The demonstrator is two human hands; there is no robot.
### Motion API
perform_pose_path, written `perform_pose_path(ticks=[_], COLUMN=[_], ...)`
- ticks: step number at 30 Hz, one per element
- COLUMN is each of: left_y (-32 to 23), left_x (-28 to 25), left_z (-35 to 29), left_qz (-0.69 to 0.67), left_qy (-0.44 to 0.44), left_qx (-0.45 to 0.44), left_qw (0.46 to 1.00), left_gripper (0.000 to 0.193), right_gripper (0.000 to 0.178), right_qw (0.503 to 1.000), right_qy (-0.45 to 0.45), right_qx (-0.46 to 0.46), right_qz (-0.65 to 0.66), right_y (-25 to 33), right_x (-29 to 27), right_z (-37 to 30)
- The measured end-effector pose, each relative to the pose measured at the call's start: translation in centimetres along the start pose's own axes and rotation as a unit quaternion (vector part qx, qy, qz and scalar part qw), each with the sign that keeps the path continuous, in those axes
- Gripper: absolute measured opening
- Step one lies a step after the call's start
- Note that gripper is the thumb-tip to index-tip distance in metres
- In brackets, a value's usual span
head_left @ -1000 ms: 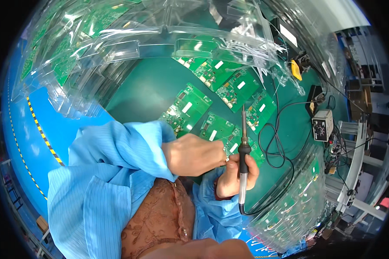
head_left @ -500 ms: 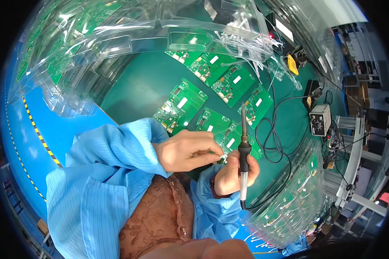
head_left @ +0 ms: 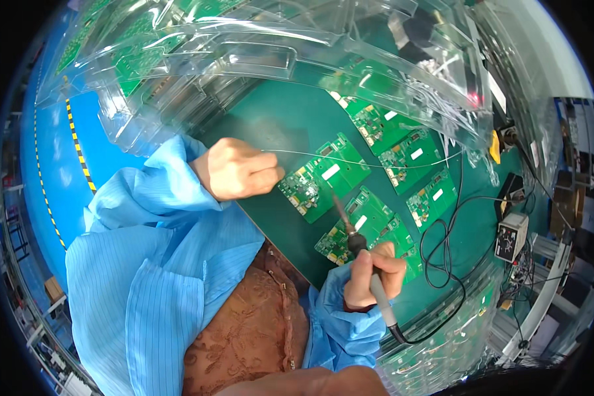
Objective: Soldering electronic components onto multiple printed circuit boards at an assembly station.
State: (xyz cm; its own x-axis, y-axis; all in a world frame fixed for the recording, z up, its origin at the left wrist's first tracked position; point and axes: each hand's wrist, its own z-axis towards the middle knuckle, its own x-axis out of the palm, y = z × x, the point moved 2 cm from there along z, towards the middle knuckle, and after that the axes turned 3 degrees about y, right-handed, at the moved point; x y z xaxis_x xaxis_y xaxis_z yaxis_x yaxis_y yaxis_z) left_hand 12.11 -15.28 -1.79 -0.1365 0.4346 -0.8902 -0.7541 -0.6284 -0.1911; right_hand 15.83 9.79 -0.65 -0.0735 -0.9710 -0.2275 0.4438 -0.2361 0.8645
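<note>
My right hand [head_left: 381, 272] grips a soldering iron [head_left: 356, 242], whose metal tip points up and to the left over the green circuit boards. Beneath the iron lies a near board [head_left: 371, 214], partly covered by it. Closed in a loose fist, my left hand [head_left: 236, 170] is at the left, just beside another circuit board [head_left: 330, 172] with a white label. A thin, pale wire [head_left: 350, 160] runs from its fingers to the right across the boards. I cannot tell whether the iron's tip touches a board.
More boards [head_left: 412, 155] lie farther right on the green mat [head_left: 264, 109]. Clear plastic trays [head_left: 257, 59] overhang the far side. The iron's black cord [head_left: 445, 244] loops at the right, near a small control box [head_left: 510, 236]. Stacked trays with boards [head_left: 442, 336] stand at the near right.
My hands have parted: the left moved up and left, drawing out the thin wire. The right tilted the iron to the left, bringing its tip lower over the boards. The view has shifted.
</note>
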Motion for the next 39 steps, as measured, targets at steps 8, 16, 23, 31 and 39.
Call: perform_pose_path(ticks=[8, 16, 23, 31, 39], left_y=[-0.6, -0.7, -0.6, -0.5, -0.5], left_x=[1.8, 3.3, 3.9, 4.1, 4.0], left_z=[-0.2, -0.2, -0.3, -0.3, -0.3], left_qz=[-0.08, -0.091, -0.094, -0.111, -0.118], left_qy=[-0.022, -0.002, 0.003, -0.012, 0.005], left_qx=[-0.055, -0.054, -0.059, -0.046, -0.054], left_qw=[0.995, 0.994, 0.994, 0.993, 0.992], left_gripper=[0.015, 0.015, 0.016, 0.021, 0.018], right_gripper=[0.021, 0.024, 0.023, 0.022, 0.022], right_qw=[0.997, 0.991, 0.991, 0.99, 0.991], right_qy=[0.041, 0.097, 0.105, 0.113, 0.109], right_qx=[-0.03, -0.037, -0.032, -0.036, -0.031], right_qz=[-0.054, -0.078, -0.081, -0.072, -0.071], right_y=[-1.1, -1.8, -1.7, -2.0, -2.0], right_x=[1.5, 2.0, 2.2, 2.2, 2.3], right_z=[0.3, 0.2, 0.3, 0.3, 0.2])
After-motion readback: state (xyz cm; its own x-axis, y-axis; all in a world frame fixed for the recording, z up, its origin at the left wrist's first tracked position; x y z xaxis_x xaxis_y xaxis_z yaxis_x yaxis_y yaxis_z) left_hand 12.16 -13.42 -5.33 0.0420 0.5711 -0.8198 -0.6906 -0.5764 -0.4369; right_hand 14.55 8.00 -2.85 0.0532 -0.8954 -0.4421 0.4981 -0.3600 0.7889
